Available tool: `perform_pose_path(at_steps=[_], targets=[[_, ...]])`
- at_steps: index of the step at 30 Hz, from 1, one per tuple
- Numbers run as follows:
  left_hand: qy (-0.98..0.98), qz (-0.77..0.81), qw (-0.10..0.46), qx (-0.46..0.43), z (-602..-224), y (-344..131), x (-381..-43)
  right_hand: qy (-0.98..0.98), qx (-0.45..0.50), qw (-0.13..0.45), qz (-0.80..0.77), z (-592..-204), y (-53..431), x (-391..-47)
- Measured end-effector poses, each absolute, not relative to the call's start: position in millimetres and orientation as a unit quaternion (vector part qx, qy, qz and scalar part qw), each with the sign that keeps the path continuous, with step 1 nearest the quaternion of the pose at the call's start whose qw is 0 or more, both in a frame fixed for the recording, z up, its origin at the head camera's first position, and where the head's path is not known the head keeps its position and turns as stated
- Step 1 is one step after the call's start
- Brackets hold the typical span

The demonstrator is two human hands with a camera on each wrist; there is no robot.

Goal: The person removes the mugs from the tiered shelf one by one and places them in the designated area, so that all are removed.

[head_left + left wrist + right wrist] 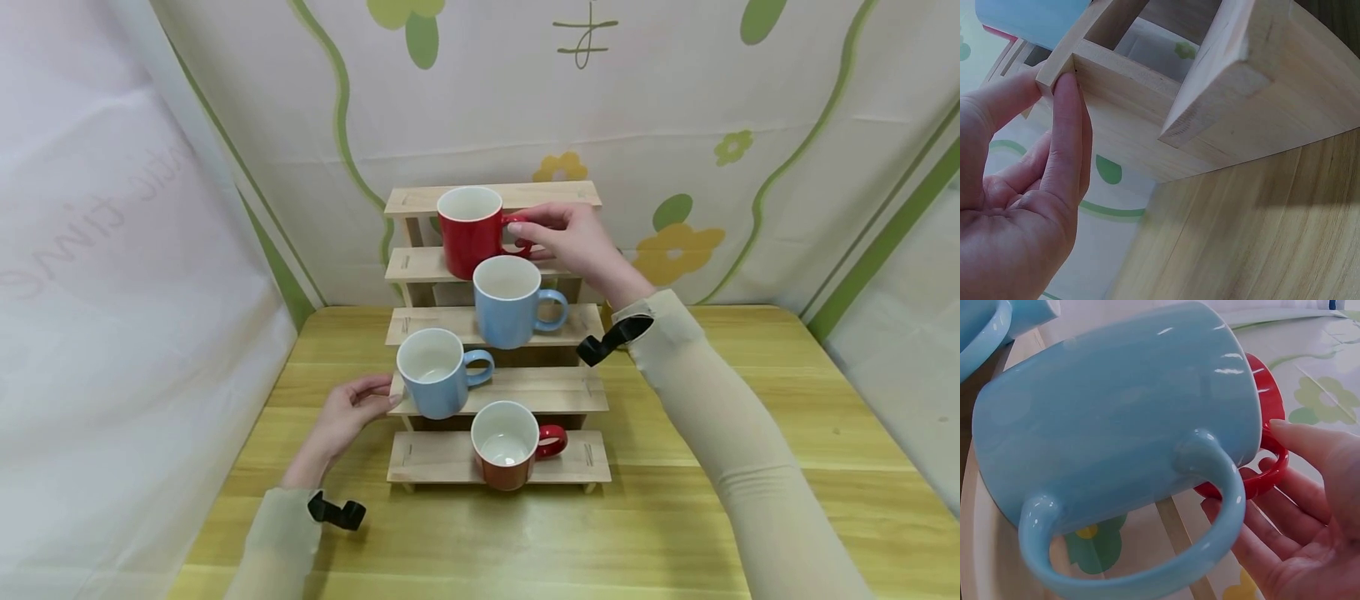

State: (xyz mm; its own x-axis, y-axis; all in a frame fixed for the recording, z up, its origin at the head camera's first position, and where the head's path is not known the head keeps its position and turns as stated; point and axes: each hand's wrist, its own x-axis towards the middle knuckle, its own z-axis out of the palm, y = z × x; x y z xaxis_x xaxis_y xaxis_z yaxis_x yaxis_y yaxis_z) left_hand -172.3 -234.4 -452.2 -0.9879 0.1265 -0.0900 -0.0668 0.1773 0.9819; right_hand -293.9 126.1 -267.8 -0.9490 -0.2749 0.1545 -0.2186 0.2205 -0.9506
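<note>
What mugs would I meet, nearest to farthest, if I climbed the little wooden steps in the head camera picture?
Front red, white-lined mug → lower light-blue, white-lined mug → upper light-blue, white-lined mug → back red, white-lined mug, its handle held by the right hand.

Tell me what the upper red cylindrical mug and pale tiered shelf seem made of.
The upper red cylindrical mug is probably glossy glazed ceramic, given its shiny highlights. The pale tiered shelf looks like matte, unpainted wood with visible grain.
</note>
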Motion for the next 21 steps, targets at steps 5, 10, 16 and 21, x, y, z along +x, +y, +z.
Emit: perform_pose_path(at_steps=[5, 10, 16, 21], targets=[[0.762, 0.644, 0.073, 0.021, -450, -233, -172, 0.78, -0.159, 0.029, -0.605, -267, 125, -298], [0.762, 0.642, 0.077, 0.019, -449, -234, -173, 0.78, -0.157, 0.037, -0.605, -268, 124, -300], [0.763, 0.642, 0.074, 0.018, -450, -235, -176, 0.772, -0.16, 0.055, -0.613, -266, 125, -302], [0.756, 0.65, 0.073, 0.019, -454, -233, -178, 0.769, -0.178, 0.064, -0.611, -265, 125, -305]])
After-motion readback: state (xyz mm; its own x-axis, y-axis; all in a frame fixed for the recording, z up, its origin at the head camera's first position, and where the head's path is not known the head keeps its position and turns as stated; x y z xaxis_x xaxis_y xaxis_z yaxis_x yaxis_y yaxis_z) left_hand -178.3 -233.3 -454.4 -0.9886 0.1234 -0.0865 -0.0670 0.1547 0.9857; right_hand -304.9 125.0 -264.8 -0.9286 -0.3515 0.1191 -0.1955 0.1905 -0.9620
